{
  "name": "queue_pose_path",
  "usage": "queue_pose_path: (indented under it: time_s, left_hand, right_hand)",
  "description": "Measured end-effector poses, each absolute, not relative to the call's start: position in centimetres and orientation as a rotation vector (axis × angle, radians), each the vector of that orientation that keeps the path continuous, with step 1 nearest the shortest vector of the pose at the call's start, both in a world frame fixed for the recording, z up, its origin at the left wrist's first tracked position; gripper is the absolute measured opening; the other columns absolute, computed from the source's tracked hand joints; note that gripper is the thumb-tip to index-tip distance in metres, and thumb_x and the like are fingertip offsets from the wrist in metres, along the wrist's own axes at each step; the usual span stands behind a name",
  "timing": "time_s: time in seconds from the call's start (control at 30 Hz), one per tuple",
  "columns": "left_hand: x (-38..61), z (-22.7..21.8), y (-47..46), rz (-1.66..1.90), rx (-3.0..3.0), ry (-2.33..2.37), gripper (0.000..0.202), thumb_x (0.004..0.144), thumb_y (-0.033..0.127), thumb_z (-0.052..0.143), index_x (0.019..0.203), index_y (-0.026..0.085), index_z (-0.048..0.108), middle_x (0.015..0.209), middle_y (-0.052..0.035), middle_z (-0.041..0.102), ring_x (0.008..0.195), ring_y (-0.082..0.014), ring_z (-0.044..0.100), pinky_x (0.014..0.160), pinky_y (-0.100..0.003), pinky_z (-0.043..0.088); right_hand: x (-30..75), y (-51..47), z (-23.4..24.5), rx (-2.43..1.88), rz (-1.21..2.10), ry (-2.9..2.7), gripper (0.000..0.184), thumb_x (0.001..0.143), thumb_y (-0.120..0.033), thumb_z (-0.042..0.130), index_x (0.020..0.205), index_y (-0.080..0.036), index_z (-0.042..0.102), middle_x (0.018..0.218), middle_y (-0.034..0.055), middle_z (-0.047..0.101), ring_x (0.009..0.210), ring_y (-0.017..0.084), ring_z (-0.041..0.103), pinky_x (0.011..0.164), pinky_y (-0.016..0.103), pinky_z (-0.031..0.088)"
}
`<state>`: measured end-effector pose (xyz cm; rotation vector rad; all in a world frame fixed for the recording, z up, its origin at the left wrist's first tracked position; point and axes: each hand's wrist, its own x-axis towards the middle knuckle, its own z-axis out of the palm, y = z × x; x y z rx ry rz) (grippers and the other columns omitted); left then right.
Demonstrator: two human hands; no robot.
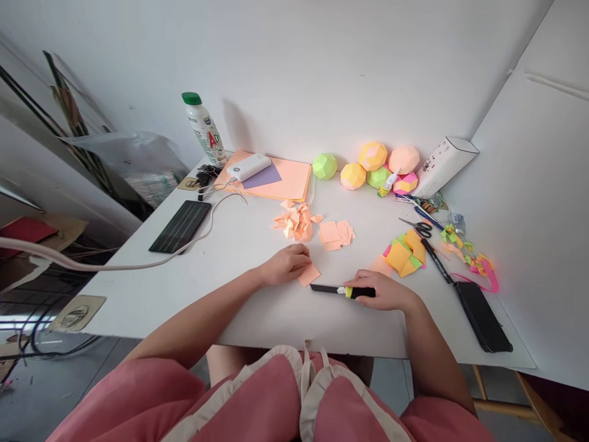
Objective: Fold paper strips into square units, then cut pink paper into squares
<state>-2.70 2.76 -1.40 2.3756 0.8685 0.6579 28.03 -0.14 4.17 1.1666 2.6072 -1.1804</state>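
Note:
My left hand (291, 264) is closed on the edge of a small peach paper piece (310, 275), fingers curled together at its upper left corner. My right hand (378, 290) grips a utility knife (353, 291) by its black and yellow handle. The knife's dark blade points left, and its tip is close to the paper's lower right edge; I cannot tell whether they touch. Just above my left hand lie a heap of folded peach paper pieces (295, 222) and a small stack of flat peach pieces (337, 234).
Paper balls (353, 176) line the wall, near a white box (446, 167). Scissors (418, 228), a black marker (436, 260), coloured paper squares (405, 255) and a black phone (482, 316) lie to the right. Left are a bottle (205, 132), a power bank (250, 167) and a black slab (180, 226).

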Motion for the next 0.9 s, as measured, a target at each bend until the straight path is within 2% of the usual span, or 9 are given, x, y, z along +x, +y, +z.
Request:
queue_pose_path:
  time_s: [0.13,0.3,0.37,0.6,0.77,0.9]
  left_hand:
    - [-2.90,-1.30,2.73,0.564,2.390,0.865,0.026,0.081,0.025,0.057,0.104,0.017,0.064,0.107,-0.0103,0.053,0.097,-0.0220,0.053,0.086,-0.035,0.046]
    - [-3.25,-0.90,2.66,0.424,2.385,0.848,0.055,0.070,0.045,0.072,0.116,0.019,0.059,0.117,-0.0117,0.050,0.108,-0.0291,0.047,0.092,-0.041,0.043]
    - [-3.32,-0.72,2.64,0.403,2.385,0.823,0.060,0.068,0.050,0.074,0.117,0.019,0.059,0.118,-0.0120,0.050,0.108,-0.0298,0.046,0.092,-0.041,0.042]
    - [-3.38,-0.71,2.77,0.430,2.366,0.813,0.047,0.070,0.047,0.073,0.108,0.021,0.063,0.115,-0.0100,0.053,0.103,-0.0270,0.048,0.089,-0.037,0.043]
    - [-3.45,-0.90,2.97,0.439,2.322,0.806,0.050,0.071,0.056,0.070,0.105,0.020,0.064,0.114,-0.0105,0.053,0.103,-0.0268,0.049,0.088,-0.037,0.043]
    - [-3.47,-1.00,3.03,0.440,2.309,0.797,0.051,0.071,0.057,0.069,0.105,0.020,0.064,0.115,-0.0110,0.053,0.103,-0.0270,0.049,0.088,-0.037,0.043]
  right_hand:
    - [28.00,-0.13,4.32,1.159,-1.167,2.617,0.046,0.083,-0.024,0.055,0.128,-0.031,0.056,0.100,0.0042,0.058,0.091,0.019,0.057,0.084,0.033,0.046]
    - [27.93,-0.13,4.53,1.158,-1.137,2.625,0.046,0.083,-0.024,0.054,0.128,-0.031,0.056,0.099,0.0044,0.058,0.093,0.020,0.057,0.084,0.033,0.046]
    - [27.95,-0.13,4.46,1.153,-1.139,2.629,0.046,0.083,-0.024,0.055,0.129,-0.031,0.055,0.099,0.0042,0.058,0.093,0.020,0.057,0.084,0.033,0.046]
    - [28.05,-0.16,4.25,1.155,-1.180,2.630,0.046,0.083,-0.024,0.056,0.128,-0.032,0.056,0.101,0.0041,0.058,0.090,0.019,0.058,0.084,0.032,0.046]
    - [28.06,-0.18,4.36,1.157,-1.174,2.614,0.047,0.082,-0.025,0.057,0.128,-0.032,0.056,0.101,0.0041,0.058,0.091,0.019,0.058,0.085,0.032,0.045]
    - [28.03,-0.19,4.33,1.153,-1.163,2.632,0.047,0.083,-0.025,0.057,0.129,-0.032,0.055,0.100,0.0039,0.059,0.090,0.019,0.058,0.084,0.031,0.046]
